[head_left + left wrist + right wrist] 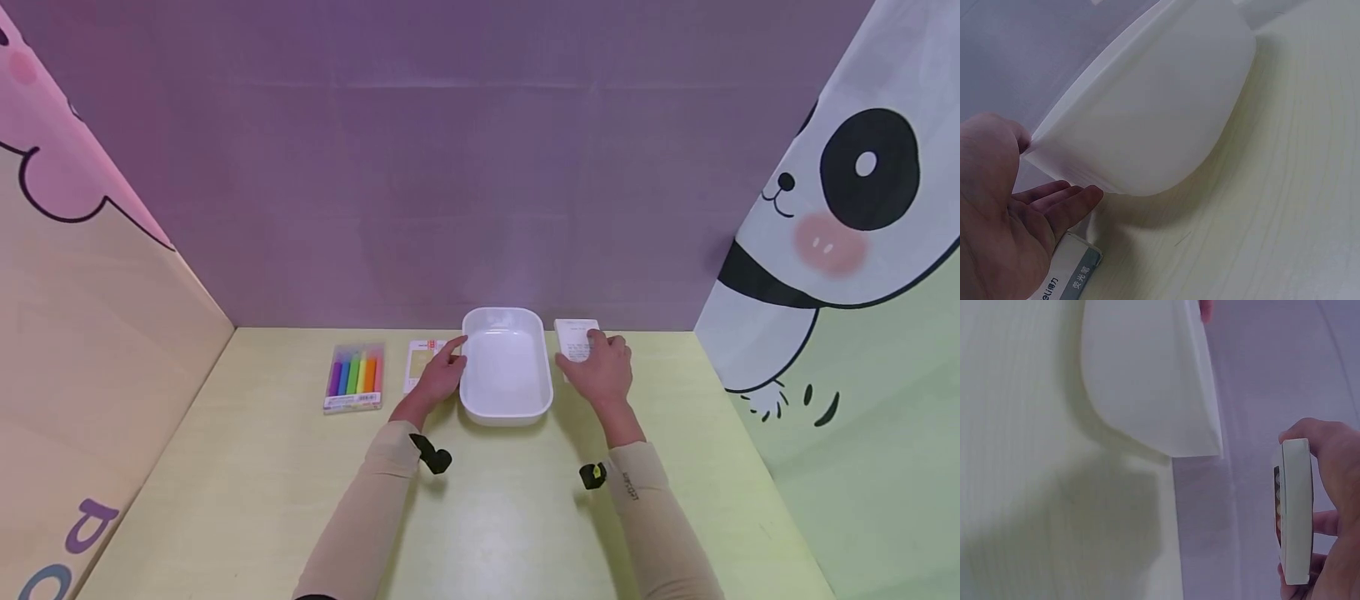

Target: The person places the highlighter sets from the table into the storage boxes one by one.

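Observation:
A white rectangular tray [506, 367] with rounded corners stands near the back of the table. My left hand [442, 375] holds its left side; in the left wrist view the thumb lies at the rim and the fingers [1075, 209] are against the wall below. To the right of the tray, my right hand [603, 367] grips a thin white box [576, 335] with small print on its face. The right wrist view shows that box [1297, 509] edge-on between thumb and fingers, apart from the tray.
Left of the tray lies a flat white and yellow packet [420, 360], partly hidden by my left hand. Farther left is a clear pack of coloured highlighters [355, 379]. A purple curtain [465, 208] rises behind the table, with printed cloth panels at both sides.

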Demonstrator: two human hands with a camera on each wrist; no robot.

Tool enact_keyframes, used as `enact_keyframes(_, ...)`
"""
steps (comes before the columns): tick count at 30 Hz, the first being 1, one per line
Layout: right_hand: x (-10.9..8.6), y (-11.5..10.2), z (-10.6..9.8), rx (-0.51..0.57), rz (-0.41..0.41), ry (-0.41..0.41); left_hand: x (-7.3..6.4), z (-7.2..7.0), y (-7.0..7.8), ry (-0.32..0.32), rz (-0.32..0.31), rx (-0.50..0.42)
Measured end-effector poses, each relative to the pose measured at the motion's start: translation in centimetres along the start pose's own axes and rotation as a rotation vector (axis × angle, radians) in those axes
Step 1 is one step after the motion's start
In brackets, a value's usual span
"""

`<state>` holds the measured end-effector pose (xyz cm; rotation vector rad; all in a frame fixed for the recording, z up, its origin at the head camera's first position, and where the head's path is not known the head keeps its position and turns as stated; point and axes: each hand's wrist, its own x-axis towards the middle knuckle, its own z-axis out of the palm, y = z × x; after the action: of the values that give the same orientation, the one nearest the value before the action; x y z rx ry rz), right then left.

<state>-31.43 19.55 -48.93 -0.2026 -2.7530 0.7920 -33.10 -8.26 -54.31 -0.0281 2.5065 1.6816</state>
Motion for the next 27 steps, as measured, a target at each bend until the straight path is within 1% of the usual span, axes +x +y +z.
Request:
enact_keyframes(4,-0.2,-1.0,-0.6,0.012,-0.021,0.007,0.0,0.0,0.0,-0.006,-0.005,-0.007)
enact_keyframes(11,-0.5,-2.5,-1.0,0.027,-0.012,-0.025,0.1,0.0,-0.1,-0.005,-0.005,-0.002)
enact_keyframes(22,-0.9,-4.4,-0.4,0.049,-0.015,-0.029,0.1,0.0,-0.2,0.001,-0.005,-0.023)
enact_keyframes(27,-1.0,-5.3,0.0,0.047,-0.033,-0.026,0.0,-0.1,-0.3,-0.001,-0.003,-0.028)
